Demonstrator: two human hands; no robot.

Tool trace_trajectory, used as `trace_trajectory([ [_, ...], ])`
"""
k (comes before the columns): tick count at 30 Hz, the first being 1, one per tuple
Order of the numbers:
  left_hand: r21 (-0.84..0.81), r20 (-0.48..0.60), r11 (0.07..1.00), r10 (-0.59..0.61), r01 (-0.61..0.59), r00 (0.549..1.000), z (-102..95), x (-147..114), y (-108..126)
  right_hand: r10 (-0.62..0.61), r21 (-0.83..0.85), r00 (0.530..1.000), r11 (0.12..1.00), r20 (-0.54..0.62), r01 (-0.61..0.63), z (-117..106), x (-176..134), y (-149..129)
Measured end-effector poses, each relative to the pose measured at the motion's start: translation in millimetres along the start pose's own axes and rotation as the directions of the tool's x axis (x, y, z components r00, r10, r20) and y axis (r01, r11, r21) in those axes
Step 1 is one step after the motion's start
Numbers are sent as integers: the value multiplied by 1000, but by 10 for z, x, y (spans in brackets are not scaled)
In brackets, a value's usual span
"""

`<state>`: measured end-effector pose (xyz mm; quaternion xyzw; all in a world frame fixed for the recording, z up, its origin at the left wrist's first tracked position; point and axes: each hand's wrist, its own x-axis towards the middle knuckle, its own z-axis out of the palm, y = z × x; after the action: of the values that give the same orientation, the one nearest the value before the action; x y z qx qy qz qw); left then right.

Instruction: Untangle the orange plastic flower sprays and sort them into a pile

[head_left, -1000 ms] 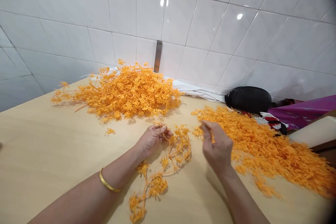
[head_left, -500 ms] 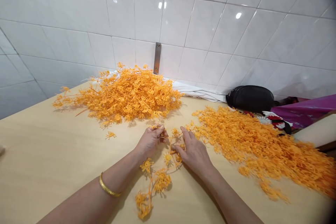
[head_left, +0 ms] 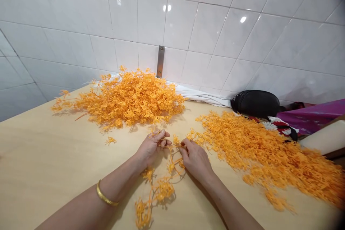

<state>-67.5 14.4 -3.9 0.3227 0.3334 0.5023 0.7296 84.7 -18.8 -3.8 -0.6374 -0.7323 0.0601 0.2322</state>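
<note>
Thin orange plastic flower stems lie between my hands at the middle of the table. My left hand [head_left: 153, 146], with a gold bangle [head_left: 104, 194] on its wrist, pinches a stem between thumb and fingers. Across from it, my right hand [head_left: 195, 156] has its fingers bent together on the other end of the stem, beside a small orange blossom [head_left: 176, 139]. Below the hands, a branching orange flower sprig [head_left: 164, 189] trails over the tabletop toward me. The exact spot where the right fingertips grip is partly hidden.
A large heap of orange flower sprigs [head_left: 134, 97] sits at the back left. Another wide pile of orange pieces [head_left: 258, 154] spreads along the right. One loose blossom [head_left: 110, 140] lies left of my hands. A black pouch [head_left: 256, 103] and purple cloth [head_left: 312, 115] rest near the tiled wall.
My right hand's fingers were stretched out and have now closed on the stem. My left hand still pinches its stem, and the view has shifted slightly.
</note>
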Motion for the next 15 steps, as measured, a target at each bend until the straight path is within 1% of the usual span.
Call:
trace_trajectory([
  [1, -9, 4, 1000, -2, 2, 1000, -4, -1, 6, 5, 40, 1000, 999, -15, -5, -3, 3, 5],
  [3, 19, 47, 1000, 4, -5, 999, -5, -9, 9, 25, 158, 999, 987, -45, -18, -8, 11, 19],
  [6, 139, 128, 989, 42, -60, 991, 17, -36, -5, 65, 342, 993, 939, -97, -28, -12, 19, 39],
  [8, 242, 146, 966, 57, -92, 988, 46, -59, -19, 80, 398, 987, 917, -141, -18, -16, 13, 36],
  [10, 341, 150, 934, 55, -104, 987, 83, -88, -29, 63, 379, 977, 925, -202, 19, -24, -2, 15],
  [12, 412, 160, 902, 66, -127, 985, 120, -118, -35, 6, 298, 964, 952, -268, 77, -36, -23, -21],
  [13, 429, 169, 891, 80, -147, 982, 137, -132, -38, -30, 244, 957, 964, -289, 104, -42, -34, -42],
  [15, 410, 169, 894, 120, -181, 978, 162, -153, -44, -96, 144, 948, 979, -304, 146, -44, -57, -79],
])
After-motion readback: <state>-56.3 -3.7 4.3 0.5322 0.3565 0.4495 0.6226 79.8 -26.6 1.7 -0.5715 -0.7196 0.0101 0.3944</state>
